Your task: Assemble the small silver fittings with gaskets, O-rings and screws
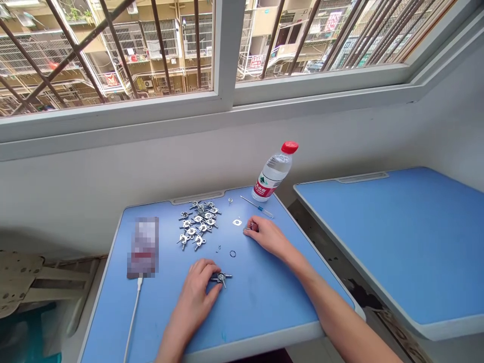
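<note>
Gripping a winged metal fitting [222, 277] with its fingers, the left hand [193, 293] rests half-closed near the front of a blue bench [264, 307]. The fitting lies flat on the bench, just beside those fingers, with one short arm pointing toward the front edge. The right hand [265, 236] sits farther back, curled, with its fingertips [251, 225] drawn together around something small and dark. The fingers hide most of it, so I cannot tell what it is or whether it is firmly held.

Between the hands lie a flat metal gasket [237, 222], just left of the right fingertips, and a thin black ring [232, 253] nearer the middle of the bench. A few tiny bits [218, 248] sit left of the ring. A cluster of similar winged fittings [198, 224] lies farther left, packed close and touching one another.

Toward the back, a small screwdriver with a blue handle [257, 207] lies on the bench near a tiny metal part [230, 200]. A water bottle with a red cap [275, 169] stands at the far edge. On the left, a pixelated flat rectangle [143, 247] trails a white cable [133, 315] over the front edge. A second blue desk [378, 237] stands to the right, apart from the bench, below a barred window [113, 50].
</note>
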Demonstrator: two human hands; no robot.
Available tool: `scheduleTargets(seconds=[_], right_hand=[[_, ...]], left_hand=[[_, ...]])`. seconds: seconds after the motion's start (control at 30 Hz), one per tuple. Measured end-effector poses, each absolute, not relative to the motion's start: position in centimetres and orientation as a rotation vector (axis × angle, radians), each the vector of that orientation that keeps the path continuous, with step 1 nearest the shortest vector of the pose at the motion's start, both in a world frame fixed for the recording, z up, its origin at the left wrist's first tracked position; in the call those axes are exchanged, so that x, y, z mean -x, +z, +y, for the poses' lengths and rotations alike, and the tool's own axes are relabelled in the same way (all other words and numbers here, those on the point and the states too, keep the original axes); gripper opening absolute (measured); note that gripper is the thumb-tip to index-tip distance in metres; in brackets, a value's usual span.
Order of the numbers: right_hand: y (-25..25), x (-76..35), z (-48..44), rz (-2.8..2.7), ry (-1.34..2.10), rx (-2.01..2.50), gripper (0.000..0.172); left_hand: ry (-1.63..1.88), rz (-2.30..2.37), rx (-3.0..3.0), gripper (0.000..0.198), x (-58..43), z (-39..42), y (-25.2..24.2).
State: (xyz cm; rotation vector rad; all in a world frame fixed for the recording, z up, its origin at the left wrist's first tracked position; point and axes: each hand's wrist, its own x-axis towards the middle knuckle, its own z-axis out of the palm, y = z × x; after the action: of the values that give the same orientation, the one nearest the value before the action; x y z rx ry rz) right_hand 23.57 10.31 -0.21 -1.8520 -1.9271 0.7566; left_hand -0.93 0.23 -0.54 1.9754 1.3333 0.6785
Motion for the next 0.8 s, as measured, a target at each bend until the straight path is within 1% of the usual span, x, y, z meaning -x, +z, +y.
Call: scheduleTargets(seconds=[0.1,0.2,0.33,0.5,0.8], right_hand=[[0.2,-23.4,9.5,-1.904,0.744,1.826,0.016],[0.7,-22.9,7.5,-1.836,0.826,1.725,0.021],[0.7,-21.6,3.5,-1.886,0.996,1.517,0.017],[0.6,-20.0,-0.5,-2.020,1.112,1.410,0.019],[0.1,-18.0,-0.5,-2.053,1.063,1.410,0.017]], left_hand=[[0.663,1.329,-1.977,0.024,0.9,0.3,-0.5],[0.642,1.324,-1.983,0.023,0.9,0.3,-0.2],[0.616,1.325,-2.005,0.022,0.9,0.2,-0.1],[0.618,1.306,-2.028,0.022,0.9,0.2,-0.5],[0.626,1.304,-2.032,0.024,0.9,0.2,-1.0]])
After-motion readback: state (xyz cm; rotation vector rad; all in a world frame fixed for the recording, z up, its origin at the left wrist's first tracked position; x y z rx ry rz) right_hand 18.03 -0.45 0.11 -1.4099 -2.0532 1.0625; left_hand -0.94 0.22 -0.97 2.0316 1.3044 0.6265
